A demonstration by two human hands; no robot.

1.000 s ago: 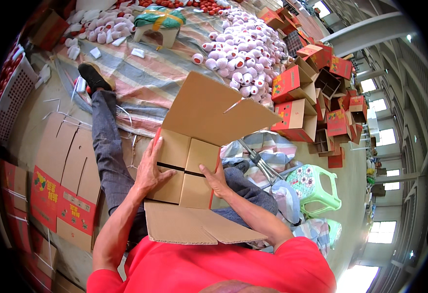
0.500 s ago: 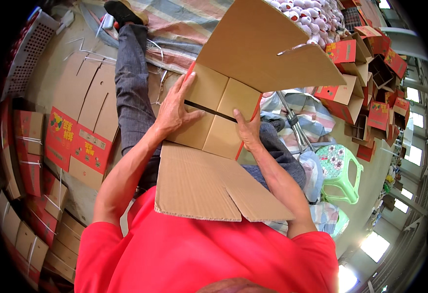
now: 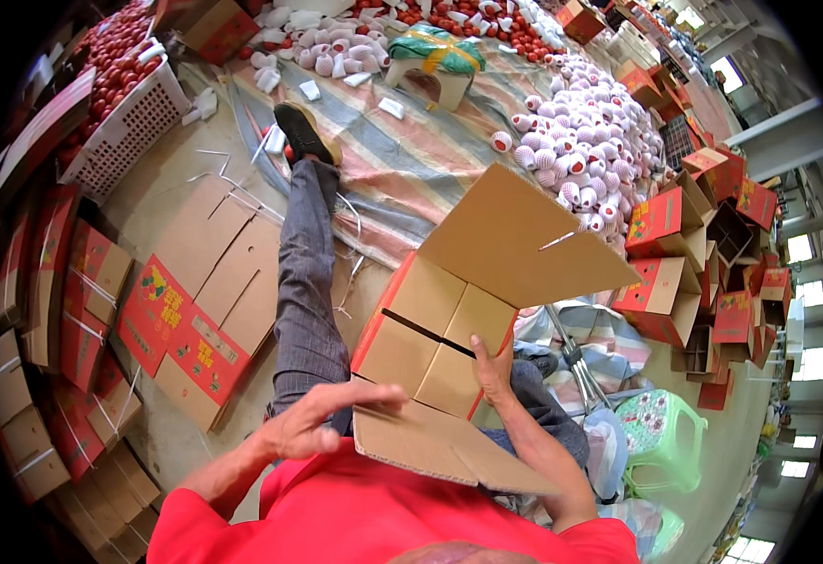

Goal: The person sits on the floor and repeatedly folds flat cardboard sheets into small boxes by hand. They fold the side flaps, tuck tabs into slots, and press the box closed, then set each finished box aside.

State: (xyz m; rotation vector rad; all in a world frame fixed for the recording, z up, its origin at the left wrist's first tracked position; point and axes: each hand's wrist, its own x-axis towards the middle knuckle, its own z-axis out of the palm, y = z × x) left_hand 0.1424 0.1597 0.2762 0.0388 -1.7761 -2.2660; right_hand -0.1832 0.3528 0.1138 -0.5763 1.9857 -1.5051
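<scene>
A red-and-brown cardboard box (image 3: 421,324) stands between my legs, its inside showing and its bottom flaps meeting along a dark seam. The slotted far flap (image 3: 533,230) is raised and leans outward, while the near flap (image 3: 444,446) hangs out toward my body. My right hand (image 3: 492,374) grips the box's right wall, thumb inside and fingers hidden outside. Just over the left end of the near flap is my left hand (image 3: 322,418), slightly blurred, fingers stretched out with nothing in them. Whether it touches the flap I cannot tell.
Flattened cartons (image 3: 200,310) lie left of my leg, beside tied carton stacks (image 3: 82,310). A white crate (image 3: 129,132) of red fruit stands far left. Net-wrapped fruit (image 3: 585,141) covers the striped sheet (image 3: 392,188) ahead. Right are open cartons (image 3: 660,291) and a green stool (image 3: 665,442).
My left hand has let go of the box's left wall and come back toward the near flap. My right hand keeps its grip. The view has tilted up, showing more ahead.
</scene>
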